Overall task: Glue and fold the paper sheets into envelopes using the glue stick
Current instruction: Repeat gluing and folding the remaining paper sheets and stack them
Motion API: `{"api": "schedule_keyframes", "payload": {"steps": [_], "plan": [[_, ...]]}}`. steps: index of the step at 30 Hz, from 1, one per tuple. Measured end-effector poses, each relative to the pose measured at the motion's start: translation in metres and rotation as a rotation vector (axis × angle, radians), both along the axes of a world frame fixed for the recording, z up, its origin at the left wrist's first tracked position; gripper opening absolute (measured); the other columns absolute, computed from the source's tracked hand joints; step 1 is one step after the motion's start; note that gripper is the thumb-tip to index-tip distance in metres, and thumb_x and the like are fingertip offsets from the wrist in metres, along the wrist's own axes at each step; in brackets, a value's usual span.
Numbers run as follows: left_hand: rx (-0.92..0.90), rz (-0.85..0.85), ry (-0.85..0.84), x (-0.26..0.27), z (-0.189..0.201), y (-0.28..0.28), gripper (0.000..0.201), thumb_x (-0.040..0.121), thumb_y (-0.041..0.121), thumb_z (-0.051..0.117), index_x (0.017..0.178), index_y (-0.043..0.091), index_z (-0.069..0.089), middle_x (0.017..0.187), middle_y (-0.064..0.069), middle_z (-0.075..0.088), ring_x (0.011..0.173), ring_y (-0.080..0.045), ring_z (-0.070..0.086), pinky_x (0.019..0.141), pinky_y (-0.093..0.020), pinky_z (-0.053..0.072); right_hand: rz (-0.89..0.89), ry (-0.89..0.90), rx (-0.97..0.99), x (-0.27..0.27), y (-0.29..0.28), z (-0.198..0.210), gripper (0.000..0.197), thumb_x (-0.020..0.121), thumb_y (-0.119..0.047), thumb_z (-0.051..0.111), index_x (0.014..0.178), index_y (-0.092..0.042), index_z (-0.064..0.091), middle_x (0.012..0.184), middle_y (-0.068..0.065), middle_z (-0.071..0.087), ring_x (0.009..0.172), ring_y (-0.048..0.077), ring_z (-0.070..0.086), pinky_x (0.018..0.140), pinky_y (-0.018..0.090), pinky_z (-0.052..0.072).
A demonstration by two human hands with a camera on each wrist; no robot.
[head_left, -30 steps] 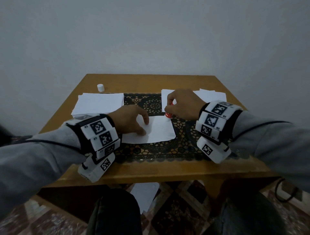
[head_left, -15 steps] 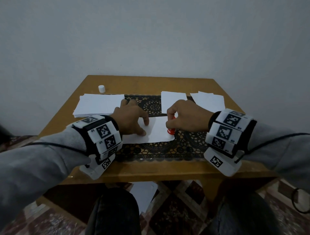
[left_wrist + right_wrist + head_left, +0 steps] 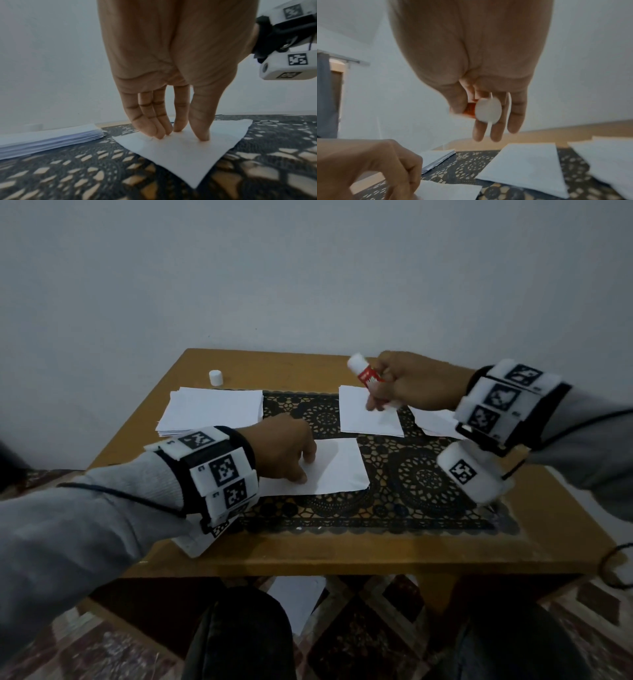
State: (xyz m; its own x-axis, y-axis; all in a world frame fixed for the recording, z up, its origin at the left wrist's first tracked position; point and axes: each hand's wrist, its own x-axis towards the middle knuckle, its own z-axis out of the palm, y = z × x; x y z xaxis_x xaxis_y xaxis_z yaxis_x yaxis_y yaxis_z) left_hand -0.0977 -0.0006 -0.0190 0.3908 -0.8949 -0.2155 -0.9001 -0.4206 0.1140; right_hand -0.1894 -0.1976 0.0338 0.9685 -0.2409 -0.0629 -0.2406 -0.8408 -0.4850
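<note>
Now the folded sheet is pinned under straight left hand fingertips; the glue stick, gripped by the lifted right hand, must be set aside before folding.

The left hand hides part of the sheet; the glue stick is motion-blurred.

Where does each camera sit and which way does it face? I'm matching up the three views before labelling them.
Head: worn on the head, looking forward and down at the table; both forearms, left hand and right hand show.
Left wrist: looks along the left palm to fingertips pressing the paper sheet.
Right wrist: looks along the right hand at the glue stick; the left hand shows too.
Shared: the paper stack appears in all three views.
</note>
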Motion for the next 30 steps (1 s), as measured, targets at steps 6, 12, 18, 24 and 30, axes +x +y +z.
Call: {"api": "schedule_keyframes", "payload": {"steps": [6,12,18,24,30], "plan": [[0.001,-0.062,0.0,0.006,-0.003,0.0,0.041,0.085,0.032,0.069,0.122,0.016,0.065,0.112,-0.001,0.065,0.098,-0.018,0.058,0.082,-0.024,0.044,-0.195,-0.27,0.074,0.076,-0.004,-0.028,0.03,0.084,-0.026,0.072,0.106,-0.014,0.056,0.101,0.008,0.067,0.091,0.025,0.066,0.084,0.045,0.056],[-0.016,-0.103,0.039,0.016,-0.005,-0.003,0.04,0.084,0.031,0.07,0.121,0.015,0.066,0.115,0.001,0.065,0.097,-0.015,0.058,0.077,-0.017,0.036,-0.326,-0.218,-0.031,0.13,-0.013,-0.036,0.036,0.067,-0.023,0.083,0.096,-0.009,0.067,0.086,0.004,0.073,0.075,0.02,0.071,0.077,0.039,0.06],[-0.061,-0.132,0.043,0.022,-0.009,-0.005,0.039,0.085,0.032,0.069,0.12,0.014,0.066,0.116,0.005,0.064,0.084,-0.005,0.048,0.07,-0.01,0.031,-0.357,-0.146,-0.115,0.152,-0.021,-0.049,0.039,0.06,-0.028,0.085,0.089,-0.017,0.062,0.088,0.002,0.069,0.076,0.02,0.068,0.074,0.035,0.057],[-0.051,-0.144,0.022,0.021,-0.008,-0.004,0.038,0.085,0.032,0.069,0.118,0.014,0.067,0.117,0.004,0.064,0.094,-0.009,0.055,0.07,-0.01,0.03,-0.361,-0.122,-0.11,0.154,-0.024,-0.051,0.053,0.059,-0.032,0.087,0.103,-0.014,0.065,0.096,0.005,0.07,0.084,0.022,0.068,0.082,0.039,0.057],[-0.027,-0.115,-0.018,0.012,-0.007,-0.002,0.038,0.085,0.03,0.07,0.12,0.015,0.067,0.116,0.002,0.065,0.103,-0.017,0.058,0.079,-0.02,0.039,-0.3,-0.085,-0.243,0.117,-0.041,-0.029,0.035,0.075,-0.023,0.08,0.106,-0.008,0.07,0.099,0.011,0.069,0.08,0.022,0.059,0.068,0.028,0.048]]}}
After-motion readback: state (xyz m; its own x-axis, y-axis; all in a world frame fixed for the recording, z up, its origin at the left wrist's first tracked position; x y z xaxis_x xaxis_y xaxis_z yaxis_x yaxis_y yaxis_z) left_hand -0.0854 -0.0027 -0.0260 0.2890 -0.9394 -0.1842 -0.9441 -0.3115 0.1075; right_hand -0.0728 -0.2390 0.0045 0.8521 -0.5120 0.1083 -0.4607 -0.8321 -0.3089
